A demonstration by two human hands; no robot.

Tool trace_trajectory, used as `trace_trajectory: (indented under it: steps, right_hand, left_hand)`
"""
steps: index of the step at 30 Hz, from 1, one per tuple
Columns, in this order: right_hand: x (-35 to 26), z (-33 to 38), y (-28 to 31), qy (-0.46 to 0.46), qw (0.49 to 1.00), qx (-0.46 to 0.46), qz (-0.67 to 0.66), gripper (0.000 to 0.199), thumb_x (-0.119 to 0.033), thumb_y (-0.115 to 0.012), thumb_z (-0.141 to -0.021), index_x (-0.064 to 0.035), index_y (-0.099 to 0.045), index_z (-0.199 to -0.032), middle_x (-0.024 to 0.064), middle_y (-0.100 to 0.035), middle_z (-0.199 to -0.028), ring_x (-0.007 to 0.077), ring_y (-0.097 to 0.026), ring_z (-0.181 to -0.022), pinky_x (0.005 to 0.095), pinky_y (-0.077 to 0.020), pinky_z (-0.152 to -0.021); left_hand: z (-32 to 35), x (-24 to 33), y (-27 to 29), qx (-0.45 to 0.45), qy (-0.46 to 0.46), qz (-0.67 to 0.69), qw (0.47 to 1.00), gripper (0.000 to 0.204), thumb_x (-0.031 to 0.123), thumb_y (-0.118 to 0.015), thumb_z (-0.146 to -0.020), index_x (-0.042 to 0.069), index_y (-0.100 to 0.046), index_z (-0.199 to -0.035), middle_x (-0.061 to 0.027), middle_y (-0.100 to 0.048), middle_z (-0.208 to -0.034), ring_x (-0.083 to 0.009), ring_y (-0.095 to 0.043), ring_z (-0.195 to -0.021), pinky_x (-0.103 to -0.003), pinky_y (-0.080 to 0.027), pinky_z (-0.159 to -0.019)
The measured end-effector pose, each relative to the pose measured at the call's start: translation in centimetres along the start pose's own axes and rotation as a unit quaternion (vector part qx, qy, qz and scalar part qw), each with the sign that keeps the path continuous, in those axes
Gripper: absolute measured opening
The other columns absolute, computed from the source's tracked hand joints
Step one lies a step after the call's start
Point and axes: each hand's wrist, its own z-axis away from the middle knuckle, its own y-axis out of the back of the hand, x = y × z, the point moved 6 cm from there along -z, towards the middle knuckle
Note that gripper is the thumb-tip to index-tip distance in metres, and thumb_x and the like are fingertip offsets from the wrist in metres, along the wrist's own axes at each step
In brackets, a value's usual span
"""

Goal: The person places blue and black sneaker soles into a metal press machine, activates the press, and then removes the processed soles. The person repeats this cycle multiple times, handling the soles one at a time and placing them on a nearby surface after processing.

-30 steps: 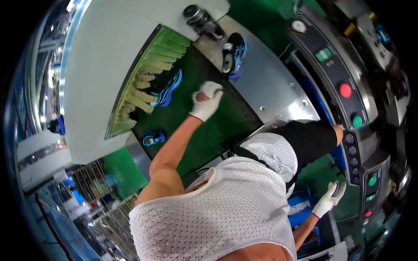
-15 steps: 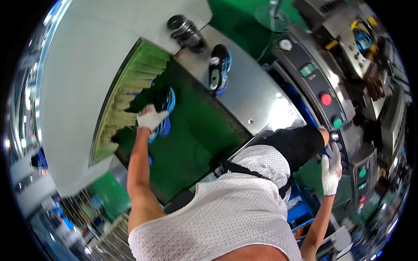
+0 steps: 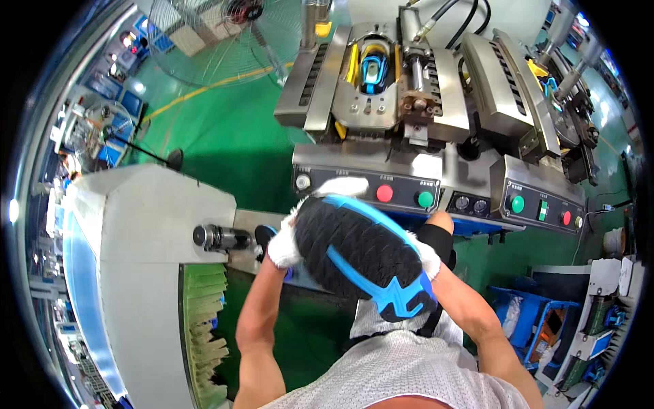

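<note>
I hold a shoe (image 3: 361, 255) sole-up in front of my chest; its sole is black with blue strips. My left hand (image 3: 286, 242), in a white glove, grips the toe end at the left. My right hand (image 3: 428, 258), also gloved in white, grips the heel end at the right, mostly hidden behind the shoe. Just beyond the shoe is a dark control panel (image 3: 368, 187) with a red button (image 3: 384, 193) and a green button (image 3: 426, 199).
A metal press machine (image 3: 409, 88) stands ahead, with a blue and yellow shoe form (image 3: 373, 68) in its left station. A white conveyor housing (image 3: 136, 273) with green-yellow flaps (image 3: 204, 327) is at my left. A fan (image 3: 218, 34) stands on the green floor; blue bins (image 3: 524, 320) are at the right.
My left hand left the conveyor belt, where it reached a blue shoe. Both hands now hold a shoe sole-up before the press; my view swung from the belt to the machine.
</note>
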Motion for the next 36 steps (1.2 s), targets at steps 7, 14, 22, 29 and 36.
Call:
trace_trajectory:
  steps: [7, 14, 22, 29, 36]
  right_hand:
    - [-10.5, 14.3, -1.4, 0.269, 0.910, 0.316, -0.027, 0.028, -0.019, -0.054, -0.111, -0.0040, -0.061, -0.133, 0.0069, -0.074, -0.109, 0.0199, -0.072, -0.098, 0.0355, -0.0575, -0.090]
    - [-3.7, 25.2, 10.9, 0.288, 0.844, 0.451, 0.026, 0.016, -0.014, -0.058, -0.105, -0.0068, -0.058, -0.120, 0.0036, -0.068, -0.097, 0.0164, -0.067, -0.086, 0.0323, -0.0550, -0.080]
    - [-1.0, 25.6, 11.9, 0.261, 0.850, 0.455, 0.045, 0.011, -0.008, -0.063, -0.099, -0.0101, -0.054, -0.106, -0.0003, -0.060, -0.084, 0.0124, -0.062, -0.073, 0.0287, -0.0522, -0.069]
    - [-8.9, 19.4, 4.0, 0.297, 0.871, 0.379, 0.098, 0.020, -0.003, -0.068, -0.094, -0.0129, -0.051, -0.093, -0.0036, -0.054, -0.073, 0.0090, -0.057, -0.061, 0.0255, -0.0497, -0.059]
    - [-25.2, 1.4, -9.9, 0.393, 0.794, 0.300, 0.352, 0.023, -0.014, -0.072, -0.099, -0.0016, -0.070, -0.118, 0.0115, -0.076, -0.111, 0.0200, -0.077, -0.095, 0.0348, -0.0643, -0.081]
  left_hand:
    - [-27.3, 1.2, 2.5, 0.084, -0.093, -0.349, 0.929, 0.076, 0.053, -0.074, -0.093, 0.007, -0.055, -0.151, -0.0234, -0.057, -0.150, -0.0423, -0.057, -0.137, -0.049, -0.046, -0.115]
    - [-43.7, -8.9, -1.1, 0.097, 0.094, -0.471, 0.872, 0.089, 0.060, -0.072, -0.087, 0.006, -0.048, -0.153, -0.0286, -0.058, -0.148, -0.0429, -0.059, -0.136, -0.052, -0.049, -0.112]
    - [-45.5, -3.5, 5.5, 0.118, 0.035, -0.435, 0.892, 0.083, 0.062, -0.075, -0.085, 0.000, -0.062, -0.140, -0.0266, -0.069, -0.135, -0.0376, -0.067, -0.127, -0.043, -0.052, -0.108]
    - [-20.6, 6.0, 9.5, 0.262, -0.119, -0.278, 0.916, 0.057, 0.026, -0.086, -0.086, -0.004, -0.064, -0.129, -0.0206, -0.070, -0.130, -0.0302, -0.069, -0.119, -0.041, -0.052, -0.107]
    - [5.3, -2.6, 7.1, 0.220, 0.025, -0.209, 0.953, 0.052, 0.009, -0.087, -0.074, 0.001, -0.064, -0.120, -0.0175, -0.066, -0.122, -0.0312, -0.068, -0.109, -0.040, -0.056, -0.096]
